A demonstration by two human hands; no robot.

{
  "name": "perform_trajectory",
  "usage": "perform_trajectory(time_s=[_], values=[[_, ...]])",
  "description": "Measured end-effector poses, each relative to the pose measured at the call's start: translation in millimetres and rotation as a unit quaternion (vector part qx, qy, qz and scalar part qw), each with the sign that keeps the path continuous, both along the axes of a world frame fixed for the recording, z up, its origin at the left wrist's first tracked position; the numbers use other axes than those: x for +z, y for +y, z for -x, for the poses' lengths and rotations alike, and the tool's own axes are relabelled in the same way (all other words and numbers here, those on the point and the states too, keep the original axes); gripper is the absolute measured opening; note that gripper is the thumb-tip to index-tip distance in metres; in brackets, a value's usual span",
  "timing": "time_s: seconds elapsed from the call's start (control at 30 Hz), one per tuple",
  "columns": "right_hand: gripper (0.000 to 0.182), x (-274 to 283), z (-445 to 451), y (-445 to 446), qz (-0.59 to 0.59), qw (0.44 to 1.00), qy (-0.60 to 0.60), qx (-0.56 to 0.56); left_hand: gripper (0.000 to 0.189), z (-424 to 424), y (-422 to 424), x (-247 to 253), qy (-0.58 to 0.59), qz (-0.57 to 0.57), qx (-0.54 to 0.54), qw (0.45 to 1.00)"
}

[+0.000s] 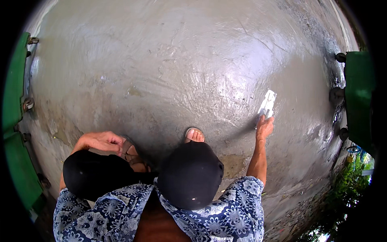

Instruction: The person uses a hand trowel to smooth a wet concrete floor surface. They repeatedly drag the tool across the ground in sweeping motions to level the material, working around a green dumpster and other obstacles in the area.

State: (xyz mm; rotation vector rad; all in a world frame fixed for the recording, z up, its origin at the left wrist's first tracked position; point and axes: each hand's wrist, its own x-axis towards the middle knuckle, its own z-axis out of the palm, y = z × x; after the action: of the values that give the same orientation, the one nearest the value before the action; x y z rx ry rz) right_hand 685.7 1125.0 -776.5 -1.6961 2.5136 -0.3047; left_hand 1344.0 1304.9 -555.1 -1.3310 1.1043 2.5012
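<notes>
My right hand (265, 125) grips a steel finishing trowel (268, 101) by its handle, out to the right ahead of my knee. Grey smears coat the trowel's bright blade, which rests on or just above wet, freshly smoothed cement (205, 69). A dark shadow falls to the left of that hand. My left hand (104, 141) hangs over my left knee with its fingers curled in, and I see nothing in it. Below it is my left sandal (130, 151). My right foot (195, 135), also in a sandal, sits at the edge of the smoothed area.
On the left stand green panels (15, 81) with small wheels along their lower edge. A similar green panel (359, 99) with wheels stands at right. Rougher, drier concrete (232, 165) lies around my feet. Leafy plants (341, 184) grow at the lower right.
</notes>
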Motion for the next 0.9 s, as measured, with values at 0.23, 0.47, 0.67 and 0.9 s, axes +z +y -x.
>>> perform_trajectory(time_s=[0.23, 0.47, 0.67, 0.9], values=[[0.046, -19, 6, 16, 0.023, 0.991, -0.095, -0.087, 0.020, 2, 2, -8, -0.006, 0.036, -0.043, 0.998], [0.041, -2, -161, 20, -0.002, 0.985, -0.173, -0.021, 0.020, -4, -8, -21, 0.016, 0.068, -0.057, 0.996], [0.037, 15, -259, 23, -0.079, 0.976, -0.158, 0.125, 0.019, -8, 0, -23, -0.019, 0.074, -0.104, 0.992], [0.040, 17, -330, 50, -0.114, 0.926, -0.144, 0.331, 0.018, -21, 11, -24, 0.007, 0.009, -0.015, 1.000]])
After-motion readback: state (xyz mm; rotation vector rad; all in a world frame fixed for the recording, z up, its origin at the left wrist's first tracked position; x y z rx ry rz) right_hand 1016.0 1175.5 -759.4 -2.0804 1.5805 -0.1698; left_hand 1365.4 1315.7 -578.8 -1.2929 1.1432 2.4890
